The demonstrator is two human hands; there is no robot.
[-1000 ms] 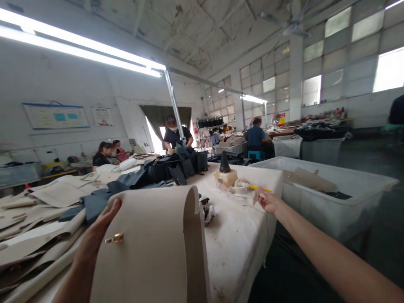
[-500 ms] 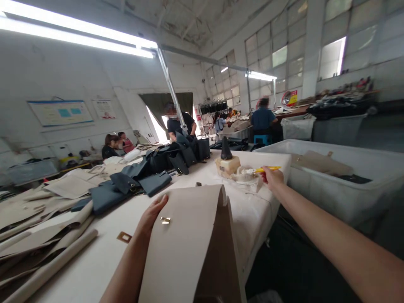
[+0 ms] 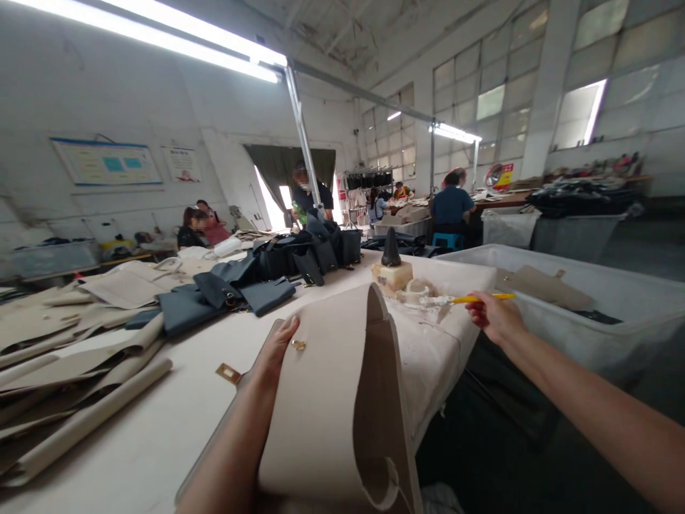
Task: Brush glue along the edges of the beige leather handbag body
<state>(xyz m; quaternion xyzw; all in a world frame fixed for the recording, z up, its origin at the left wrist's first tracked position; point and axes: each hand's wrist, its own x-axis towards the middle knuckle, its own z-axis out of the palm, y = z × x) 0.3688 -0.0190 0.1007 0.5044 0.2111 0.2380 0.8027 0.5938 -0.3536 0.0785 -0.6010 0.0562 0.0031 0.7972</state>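
My left hand (image 3: 274, 353) grips a curved beige leather panel (image 3: 321, 421), which bows upward over the table's near edge. A small brass clasp (image 3: 298, 345) sits on the panel just beyond my fingers. My right hand (image 3: 495, 318) pinches a slim yellow tool (image 3: 480, 299) above the far corner of the table. Its tip points left, towards a crumpled white rag (image 3: 422, 294). Beyond the rag stands a cream block (image 3: 392, 276) topped by a black cone (image 3: 392, 250).
A white cloth-covered table (image 3: 160, 428) carries stacked beige panels (image 3: 64, 350) and grey-blue leather pieces (image 3: 185, 314). Black bags (image 3: 300, 258) stand further along. A translucent plastic bin (image 3: 589, 307) holding beige pieces lies to the right. Several co-workers sit or stand beyond.
The beige panel has swung upward and curves more, with the clasp now nearer my left fingers. My right hand has moved right, away from the block, with the yellow tool.
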